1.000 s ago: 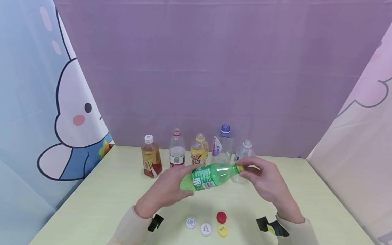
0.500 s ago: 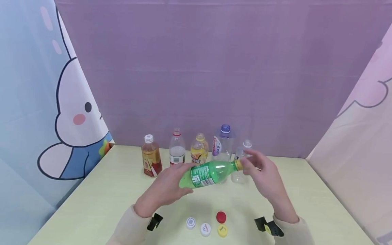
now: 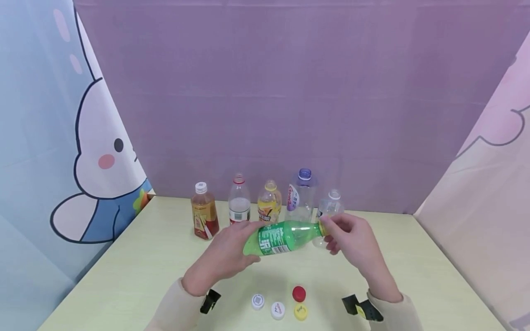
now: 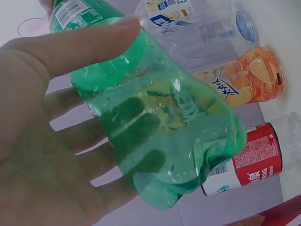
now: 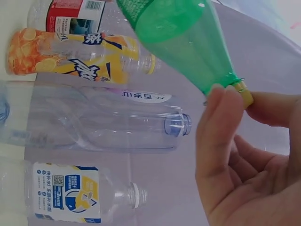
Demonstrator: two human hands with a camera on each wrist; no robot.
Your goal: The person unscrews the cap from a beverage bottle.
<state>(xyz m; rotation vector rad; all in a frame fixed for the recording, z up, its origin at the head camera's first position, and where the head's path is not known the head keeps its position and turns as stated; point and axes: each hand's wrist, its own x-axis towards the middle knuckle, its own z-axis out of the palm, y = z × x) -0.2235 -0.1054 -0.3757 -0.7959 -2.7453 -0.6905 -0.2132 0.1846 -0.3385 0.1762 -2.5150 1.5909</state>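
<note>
A green plastic bottle [image 3: 296,233] lies tilted in the air above the table, its neck toward the right. My left hand [image 3: 227,250] grips it round the base end; the left wrist view shows the thumb across the near side and fingers behind the clear green wall [image 4: 183,127]. At the neck sits a yellow cap [image 5: 245,95], which my right hand [image 3: 352,239] pinches between thumb and finger. On the table below are two white caps [image 3: 278,310], a red cap [image 3: 299,293] and a yellow loose cap [image 3: 301,312].
Behind my hands stands a row of bottles: a capped brown-red drink bottle [image 3: 204,214], a red-ringed clear bottle [image 3: 239,202], an orange-labelled bottle [image 3: 269,202], a large bluish bottle [image 3: 300,197] and a small clear bottle [image 3: 331,204]. A purple cloth [image 3: 281,92] hangs behind the table.
The right-hand fingers have loosened from the yellow cap, shifted round it, and pinch it again in a different pose. The green bottle has barely moved in my left hand.
</note>
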